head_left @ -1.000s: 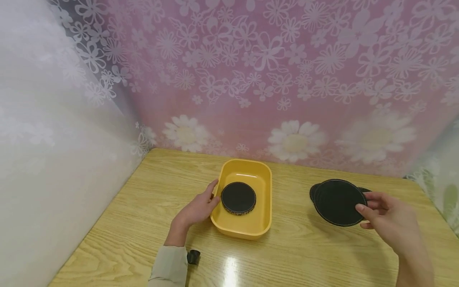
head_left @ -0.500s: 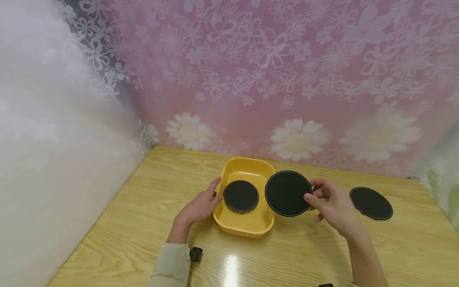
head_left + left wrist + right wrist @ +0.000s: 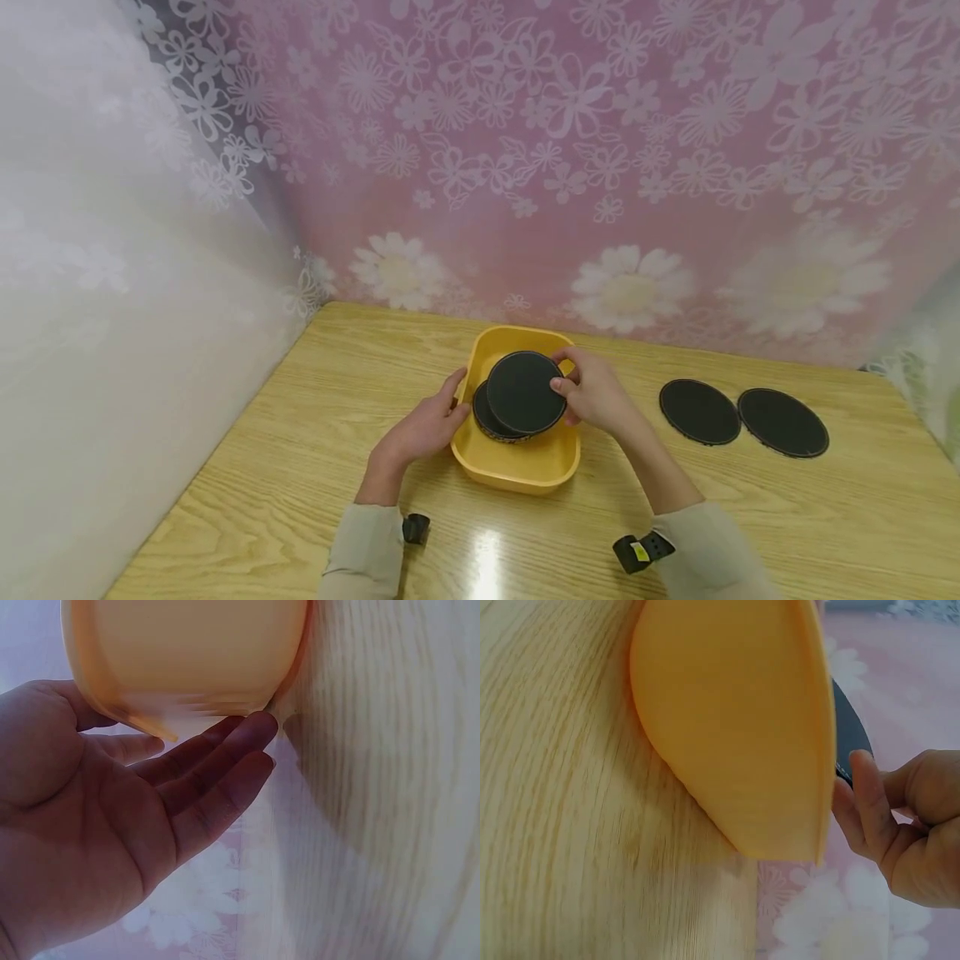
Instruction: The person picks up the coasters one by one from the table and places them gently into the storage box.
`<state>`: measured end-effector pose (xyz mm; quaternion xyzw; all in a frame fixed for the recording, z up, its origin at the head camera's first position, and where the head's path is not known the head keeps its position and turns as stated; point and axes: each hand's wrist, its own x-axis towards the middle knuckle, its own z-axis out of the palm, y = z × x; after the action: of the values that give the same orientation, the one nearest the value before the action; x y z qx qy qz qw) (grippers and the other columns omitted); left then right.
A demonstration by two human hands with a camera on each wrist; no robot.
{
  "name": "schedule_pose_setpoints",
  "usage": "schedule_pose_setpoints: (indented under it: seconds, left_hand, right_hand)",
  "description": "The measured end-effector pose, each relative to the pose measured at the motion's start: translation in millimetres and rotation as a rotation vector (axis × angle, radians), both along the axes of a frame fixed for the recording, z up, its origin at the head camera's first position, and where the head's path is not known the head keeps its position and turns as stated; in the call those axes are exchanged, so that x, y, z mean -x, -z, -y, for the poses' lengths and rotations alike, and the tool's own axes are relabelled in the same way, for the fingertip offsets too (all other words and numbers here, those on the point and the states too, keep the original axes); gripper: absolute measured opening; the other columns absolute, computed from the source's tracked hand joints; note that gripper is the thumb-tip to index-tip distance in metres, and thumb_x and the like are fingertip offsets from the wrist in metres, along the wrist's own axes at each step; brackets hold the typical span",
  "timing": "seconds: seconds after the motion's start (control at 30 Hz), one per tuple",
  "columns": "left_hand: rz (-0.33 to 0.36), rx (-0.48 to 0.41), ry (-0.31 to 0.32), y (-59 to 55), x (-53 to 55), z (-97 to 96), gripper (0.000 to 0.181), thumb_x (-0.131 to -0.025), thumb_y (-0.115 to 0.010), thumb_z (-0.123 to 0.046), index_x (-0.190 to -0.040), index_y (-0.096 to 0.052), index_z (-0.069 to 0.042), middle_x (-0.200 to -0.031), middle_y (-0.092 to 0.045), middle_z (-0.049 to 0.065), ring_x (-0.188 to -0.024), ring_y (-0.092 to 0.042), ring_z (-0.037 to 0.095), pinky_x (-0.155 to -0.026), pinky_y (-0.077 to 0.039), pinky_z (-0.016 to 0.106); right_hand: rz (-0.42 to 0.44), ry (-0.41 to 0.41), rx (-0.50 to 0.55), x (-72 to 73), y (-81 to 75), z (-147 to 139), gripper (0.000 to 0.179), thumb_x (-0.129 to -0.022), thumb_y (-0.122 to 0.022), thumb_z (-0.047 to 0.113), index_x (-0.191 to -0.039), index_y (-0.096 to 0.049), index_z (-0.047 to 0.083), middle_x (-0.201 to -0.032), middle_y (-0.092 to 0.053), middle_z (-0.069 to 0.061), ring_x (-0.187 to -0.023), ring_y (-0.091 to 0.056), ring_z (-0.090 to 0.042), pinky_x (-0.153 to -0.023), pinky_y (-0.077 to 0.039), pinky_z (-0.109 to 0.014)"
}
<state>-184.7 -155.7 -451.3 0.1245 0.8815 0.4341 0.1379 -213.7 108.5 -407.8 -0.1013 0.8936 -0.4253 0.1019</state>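
A yellow rectangular plastic bin [image 3: 517, 477] stands on the table, a stack of round black coasters [image 3: 491, 423] inside it. My left hand [image 3: 427, 427] holds the bin's left rim, thumb over the edge; in the left wrist view the fingers [image 3: 225, 787] lie along the outer wall. Between thumb and fingers, my right hand [image 3: 596, 396] pinches the right edge of another black coaster [image 3: 527, 392] with a stitched border. That coaster overlaps the stack in the head view. In the right wrist view, the bin's wall hides most of the held coaster [image 3: 849, 731].
Two more black coasters [image 3: 699, 412] [image 3: 783, 422] lie side by side on the wooden table [image 3: 300, 467], right of the bin. A flowered pink cloth [image 3: 480, 208] hangs behind the table's far edge, and a pale cloth [image 3: 135, 292] on the left.
My right hand has carried the coaster leftward from over the coasters on the table to over the stack in the bin. The left hand has stayed at the bin's rim.
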Motion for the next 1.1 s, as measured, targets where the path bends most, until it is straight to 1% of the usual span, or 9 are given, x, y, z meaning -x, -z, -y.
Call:
schedule_pose_setpoints:
  seconds: [0.1,0.17,0.27,0.47,0.53,0.63,0.77,0.93,1.1]
  left_hand:
    - [-0.005,-0.003,0.008,1.3,0.9,0.6,0.061,-0.108,-0.040,-0.024,-0.161,-0.013,-0.010,-0.135,-0.056,0.024,-0.115,-0.059,0.030,-0.097,-0.045,0.047]
    - [-0.005,-0.005,0.009,1.5,1.0,0.5,0.061,-0.108,-0.041,-0.024,-0.161,-0.013,-0.011,-0.136,-0.055,0.024,-0.118,-0.058,0.030,-0.097,-0.045,0.047]
    - [-0.005,-0.003,0.007,1.6,1.0,0.5,0.061,-0.108,-0.041,-0.025,-0.161,-0.013,-0.011,-0.136,-0.055,0.023,-0.119,-0.058,0.029,-0.097,-0.044,0.046]
    - [0.003,-0.005,0.002,0.9,0.8,1.9,0.061,-0.108,-0.040,-0.026,-0.161,-0.012,-0.012,-0.139,-0.053,0.024,-0.122,-0.056,0.030,-0.097,-0.044,0.046]
    - [0.004,-0.006,0.003,1.2,1.1,2.6,0.061,-0.108,-0.040,-0.026,-0.161,-0.012,-0.012,-0.141,-0.052,0.024,-0.124,-0.055,0.031,-0.098,-0.044,0.047]
    - [0.005,0.002,0.005,2.0,1.5,3.3,0.061,-0.108,-0.040,-0.026,-0.161,-0.012,-0.012,-0.140,-0.053,0.024,-0.125,-0.055,0.031,-0.100,-0.043,0.047]
    - [0.004,0.008,0.001,1.6,1.6,2.9,0.061,-0.108,-0.040,-0.027,-0.161,-0.012,-0.013,-0.138,-0.054,0.023,-0.122,-0.057,0.030,-0.100,-0.043,0.047]
    - [0.006,-0.002,-0.001,-0.6,0.6,2.0,0.061,-0.108,-0.040,-0.025,-0.161,-0.013,-0.013,-0.140,-0.052,0.024,-0.126,-0.054,0.032,-0.101,-0.042,0.048]
    - [0.010,0.002,-0.005,-1.8,0.4,1.4,0.062,-0.108,-0.040,-0.026,-0.161,-0.012,-0.013,-0.142,-0.050,0.025,-0.129,-0.052,0.033,-0.104,-0.041,0.049]
  right_hand:
    - [0.002,-0.027,-0.054,7.0,2.6,10,0.035,-0.101,-0.057,0.006,-0.136,-0.051,0.004,-0.090,-0.067,-0.018,-0.050,-0.064,-0.027,-0.053,-0.055,-0.037]
    - [0.001,-0.037,-0.084,10.2,5.1,15,0.035,-0.101,-0.056,0.006,-0.136,-0.051,0.002,-0.090,-0.068,-0.018,-0.048,-0.064,-0.025,-0.050,-0.053,-0.034]
    - [0.028,-0.034,-0.104,13.8,8.5,19,0.034,-0.101,-0.056,0.005,-0.134,-0.052,0.003,-0.088,-0.068,-0.018,-0.047,-0.063,-0.022,-0.049,-0.053,-0.032]
    - [0.075,-0.042,-0.157,21.1,12.9,27,0.030,-0.101,-0.056,0.007,-0.130,-0.054,0.003,-0.078,-0.066,-0.014,-0.048,-0.064,-0.020,-0.055,-0.054,-0.031]
    - [0.090,-0.042,-0.182,23.3,13.4,29,0.028,-0.101,-0.057,0.007,-0.128,-0.054,0.003,-0.074,-0.064,-0.015,-0.047,-0.064,-0.020,-0.058,-0.054,-0.030]
    - [0.096,-0.049,-0.216,24.9,13.2,33,0.026,-0.099,-0.059,0.006,-0.125,-0.055,0.000,-0.073,-0.064,-0.015,-0.046,-0.064,-0.019,-0.058,-0.054,-0.029]
    - [0.091,-0.061,-0.256,26.4,13.8,36,0.025,-0.098,-0.060,0.005,-0.121,-0.056,-0.004,-0.077,-0.065,-0.016,-0.046,-0.065,-0.019,-0.053,-0.053,-0.028]
    - [0.088,-0.048,-0.288,29.7,17.1,39,0.023,-0.099,-0.058,0.005,-0.121,-0.056,-0.004,-0.085,-0.065,-0.022,-0.048,-0.066,-0.022,-0.053,-0.054,-0.028]
    - [0.061,-0.039,-0.328,31.4,20.7,43,0.028,-0.099,-0.059,0.006,-0.124,-0.057,-0.006,-0.106,-0.065,-0.029,-0.049,-0.067,-0.022,-0.051,-0.054,-0.028]
